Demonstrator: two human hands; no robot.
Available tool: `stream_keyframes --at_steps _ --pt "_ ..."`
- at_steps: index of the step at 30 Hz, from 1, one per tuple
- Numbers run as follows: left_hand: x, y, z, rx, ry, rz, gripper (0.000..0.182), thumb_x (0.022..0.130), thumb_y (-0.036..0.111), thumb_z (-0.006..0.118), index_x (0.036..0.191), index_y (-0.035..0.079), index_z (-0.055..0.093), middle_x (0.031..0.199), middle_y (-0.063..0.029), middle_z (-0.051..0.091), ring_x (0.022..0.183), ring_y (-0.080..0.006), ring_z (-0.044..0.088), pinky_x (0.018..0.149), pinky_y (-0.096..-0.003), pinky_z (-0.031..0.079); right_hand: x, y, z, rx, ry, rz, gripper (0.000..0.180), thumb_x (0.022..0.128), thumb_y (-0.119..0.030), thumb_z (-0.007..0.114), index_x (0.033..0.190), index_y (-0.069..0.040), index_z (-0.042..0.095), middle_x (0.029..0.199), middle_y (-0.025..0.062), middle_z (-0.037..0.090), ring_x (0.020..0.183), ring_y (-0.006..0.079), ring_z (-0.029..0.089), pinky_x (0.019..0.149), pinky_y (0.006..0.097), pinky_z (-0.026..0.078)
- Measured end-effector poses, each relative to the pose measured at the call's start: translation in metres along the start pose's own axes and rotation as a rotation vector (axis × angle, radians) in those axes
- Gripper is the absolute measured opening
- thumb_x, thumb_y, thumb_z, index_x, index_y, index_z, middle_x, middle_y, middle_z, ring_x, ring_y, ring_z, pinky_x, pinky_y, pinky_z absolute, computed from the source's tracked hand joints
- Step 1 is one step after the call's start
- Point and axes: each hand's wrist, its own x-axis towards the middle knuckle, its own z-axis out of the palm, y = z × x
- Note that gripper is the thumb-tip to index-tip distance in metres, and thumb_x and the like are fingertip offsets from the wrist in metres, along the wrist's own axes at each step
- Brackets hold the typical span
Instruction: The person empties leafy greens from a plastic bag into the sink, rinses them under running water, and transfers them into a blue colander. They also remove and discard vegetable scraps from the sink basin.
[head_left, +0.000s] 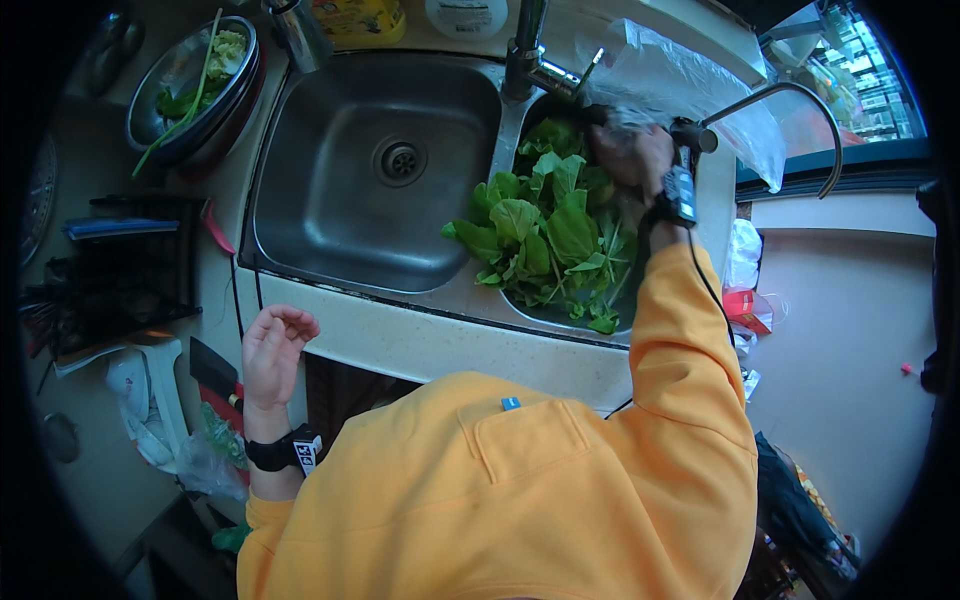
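My left hand (279, 352) is raised over the counter's front edge, palm up, fingers loosely curled and apart, holding nothing. At the back of the right-hand sink basin, my right hand (637, 161) is closed at the bunched part of a clear plastic bag (694, 97). The bag spreads behind the hand toward the window; its folds partly hide my fingers. Loose leafy greens (551, 225) fill much of that basin, left of my right hand, and some leaves hang over the divider. The steel left basin (322, 225) shows its bare floor and drain strainer (403, 160).
A faucet (521, 67) rises behind the divider, and a thin curved spout (817, 105) arches at the right. Stacked bowls (139, 124) with vegetable pieces stand back left. A dark-bladed kitchen knife (214, 369) lies left of my left hand, near a black rack (142, 262).
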Motion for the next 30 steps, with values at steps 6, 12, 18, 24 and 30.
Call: stream_keyframes --at_steps 6,12,18,24,30 --pt "0.006 -0.003 -0.010 -0.026 -0.003 -0.003 0.021 0.091 0.020 0.048 0.099 0.001 0.053 0.093 -0.0112 0.059 0.088 -0.0201 0.057 0.083 -0.0336 0.045 -0.004 0.018 -0.015 0.347 0.479 0.107 0.011 0.080 -0.008 0.055 0.088 -0.005 0.061 0.076 0.0044 0.059 0.061 0.0137 0.054 0.052 0.0265 0.044" --pt "0.009 -0.003 -0.008 -0.008 -0.035 -0.009 0.022 0.091 0.022 0.048 0.099 0.002 0.052 0.094 -0.0108 0.058 0.088 -0.0198 0.057 0.084 -0.0338 0.045 -0.014 0.052 0.013 -0.542 0.402 -0.161 0.013 0.079 -0.012 0.055 0.088 -0.006 0.063 0.081 0.0099 0.061 0.069 0.0224 0.057 0.061 0.0328 0.046" --pt "0.003 -0.001 -0.019 0.018 -0.012 -0.030 0.022 0.091 0.023 0.049 0.100 0.003 0.052 0.095 -0.0107 0.058 0.089 -0.0203 0.056 0.084 -0.0343 0.045 -0.017 0.066 0.039 -0.807 0.211 -0.253 0.017 0.076 -0.016 0.054 0.086 -0.007 0.064 0.087 0.0161 0.061 0.082 0.0326 0.058 0.073 0.0398 0.045" --pt "0.002 -0.006 -0.020 -0.025 -0.017 -0.052 0.022 0.091 0.022 0.048 0.100 0.002 0.052 0.095 -0.0109 0.058 0.090 -0.0203 0.056 0.084 -0.0342 0.045 -0.012 0.067 0.050 -0.881 0.156 -0.364 0.019 0.073 -0.011 0.050 0.086 -0.007 0.063 0.086 0.0163 0.061 0.084 0.0351 0.057 0.075 0.0428 0.045" --pt "0.001 -0.001 -0.020 -0.005 -0.019 -0.004 0.022 0.091 0.021 0.048 0.099 0.001 0.053 0.093 -0.0111 0.059 0.088 -0.0192 0.057 0.083 -0.0332 0.045 -0.019 0.037 0.024 -0.578 0.243 -0.169 0.017 0.078 -0.012 0.051 0.089 -0.005 0.062 0.086 0.0181 0.063 0.081 0.0324 0.061 0.074 0.0383 0.048"
